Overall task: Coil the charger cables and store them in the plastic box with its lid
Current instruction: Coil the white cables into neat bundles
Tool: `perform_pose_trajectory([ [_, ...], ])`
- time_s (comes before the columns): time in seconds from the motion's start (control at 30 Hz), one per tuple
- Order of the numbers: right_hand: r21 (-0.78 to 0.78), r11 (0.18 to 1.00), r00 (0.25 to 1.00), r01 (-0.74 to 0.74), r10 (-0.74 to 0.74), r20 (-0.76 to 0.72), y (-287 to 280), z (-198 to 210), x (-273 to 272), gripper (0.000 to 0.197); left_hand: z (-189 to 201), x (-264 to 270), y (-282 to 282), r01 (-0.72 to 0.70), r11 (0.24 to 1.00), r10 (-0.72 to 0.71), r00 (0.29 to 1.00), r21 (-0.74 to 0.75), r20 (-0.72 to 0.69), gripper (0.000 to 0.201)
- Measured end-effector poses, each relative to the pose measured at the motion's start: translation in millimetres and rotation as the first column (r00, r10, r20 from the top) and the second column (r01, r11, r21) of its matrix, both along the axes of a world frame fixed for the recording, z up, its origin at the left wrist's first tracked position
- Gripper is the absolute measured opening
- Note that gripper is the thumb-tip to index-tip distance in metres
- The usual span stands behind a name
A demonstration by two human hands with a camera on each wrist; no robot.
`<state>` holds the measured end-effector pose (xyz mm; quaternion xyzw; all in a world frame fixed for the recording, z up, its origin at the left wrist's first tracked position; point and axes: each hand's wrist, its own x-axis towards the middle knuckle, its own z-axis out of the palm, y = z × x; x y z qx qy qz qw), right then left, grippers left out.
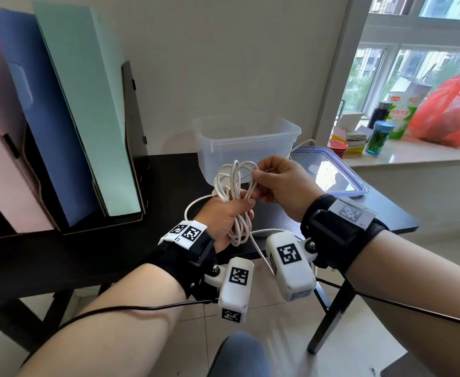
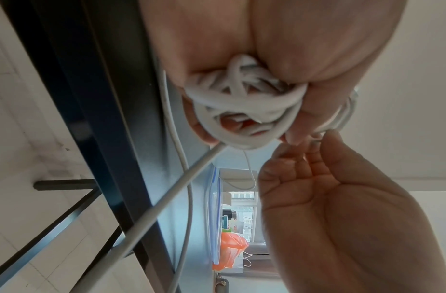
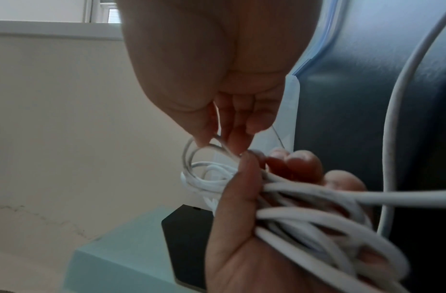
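White round-section charger cable (image 1: 235, 202), smooth and rubbery, is gathered in uneven overlapping loops; loose strands trail off the bundle toward the worktop edge and back toward the lid. Translucent plastic box (image 1: 246, 144), rectangular with rounded corners and a thick rim, is set open on the dark matte worktop (image 1: 92, 240), behind the hands. Clear flat lid (image 1: 332, 172) with a blue seal strip is laid flat just right of the box. Tall card file holders (image 1: 68, 126) in pink, blue and mint are stood at the left against a plain pale wall. A window ledge (image 1: 413, 156) at the right is crowded with an orange-red plastic bag (image 1: 451, 112) and bottles; pale floor tiles are seen below. Left hand (image 1: 227, 217) is raised above the worktop, fingers wrapped round the middle of the coil. Right hand (image 1: 286, 183) is held close beside it, thumb and fingertips pinching an upper loop.
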<state>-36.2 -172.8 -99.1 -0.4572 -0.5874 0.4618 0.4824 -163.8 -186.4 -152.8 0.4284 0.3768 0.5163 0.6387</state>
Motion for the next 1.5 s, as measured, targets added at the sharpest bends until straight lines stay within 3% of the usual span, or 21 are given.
perform_pose_trajectory([
  [0.17, -0.016, 1.0, 0.993, -0.006, 0.008, 0.118, -9, -6, 5, 0.01, 7, 7, 2, -0.064, 0.998, 0.064, 0.992, -0.008, 0.109, 0.016],
  [0.3, -0.063, 0.998, 0.984, -0.002, 0.013, 0.177, -15, -9, 12, 0.017, 14, 10, 6, -0.135, 0.991, 0.134, 0.978, -0.003, 0.16, 0.022],
  [0.43, -0.18, 0.977, 0.932, -0.114, 0.168, 0.322, -23, -12, 20, 0.018, 22, 11, 11, -0.23, 0.972, 0.235, 0.945, -0.049, 0.229, 0.026],
  [0.5, -0.15, 0.985, 0.829, -0.091, 0.158, 0.536, -26, -13, 25, 0.022, 25, 11, 13, -0.265, 0.961, 0.276, 0.921, -0.076, 0.275, 0.022],
  [0.57, -0.108, 0.989, 0.666, -0.1, 0.147, 0.731, -29, -12, 30, 0.022, 27, 10, 15, -0.284, 0.953, 0.303, 0.91, -0.104, 0.285, 0.022],
  [0.67, -0.135, 0.978, 0.46, -0.159, 0.195, 0.866, -36, -16, 38, 0.014, 30, 8, 16, -0.294, 0.947, 0.32, 0.898, -0.129, 0.302, 0.025],
  [0.77, -0.083, 0.982, 0.374, -0.169, 0.142, 0.916, -37, -20, 45, 0.018, 31, 4, 17, -0.313, 0.942, 0.335, 0.898, -0.121, 0.286, 0.026],
  [0.83, 0.014, 0.99, 0.445, -0.137, 0.049, 0.894, -35, -21, 51, 0.018, 30, 2, 18, -0.334, 0.937, 0.348, 0.906, -0.101, 0.241, 0.027],
  [0.93, 0.151, 0.987, 0.629, -0.051, -0.086, 0.773, -29, -20, 59, 0.01, 27, 0, 18, -0.343, 0.936, 0.351, 0.921, -0.074, 0.167, 0.025],
  [0.97, 0.183, 0.982, 0.647, -0.037, -0.116, 0.754, -26, -19, 62, 0.007, 26, -1, 19, -0.335, 0.94, 0.342, 0.926, -0.068, 0.161, 0.025],
  [1.1, 0.264, 0.964, 0.568, -0.039, -0.196, 0.799, -20, -20, 67, 0.004, 24, -4, 19, -0.28, 0.958, 0.286, 0.947, -0.058, 0.15, 0.024],
  [1.17, 0.26, 0.966, 0.658, 0.018, -0.207, 0.724, -18, -22, 70, 0.006, 23, -6, 19, -0.257, 0.965, 0.261, 0.958, -0.046, 0.119, 0.024],
  [1.23, 0.229, 0.969, 0.791, 0.096, -0.213, 0.574, -16, -21, 72, 0.011, 22, -6, 18, -0.242, 0.97, 0.243, 0.968, -0.015, 0.063, 0.022],
  [1.3, 0.198, 0.969, 0.87, 0.15, -0.224, 0.44, -14, -17, 69, 0.014, 21, -3, 16, -0.221, 0.975, 0.221, 0.975, 0.014, -0.01, 0.021],
  [1.4, 0.211, 0.963, 0.902, 0.169, -0.238, 0.361, -12, -8, 59, 0.02, 19, 4, 10, -0.154, 0.985, 0.16, 0.984, 0.072, -0.078, 0.026],
  [1.5, 0.216, 0.958, 0.916, 0.189, -0.251, 0.314, -10, 0, 46, 0.02, 18, 11, 6, -0.051, 0.994, 0.06, 0.994, 0.097, -0.091, 0.052],
])
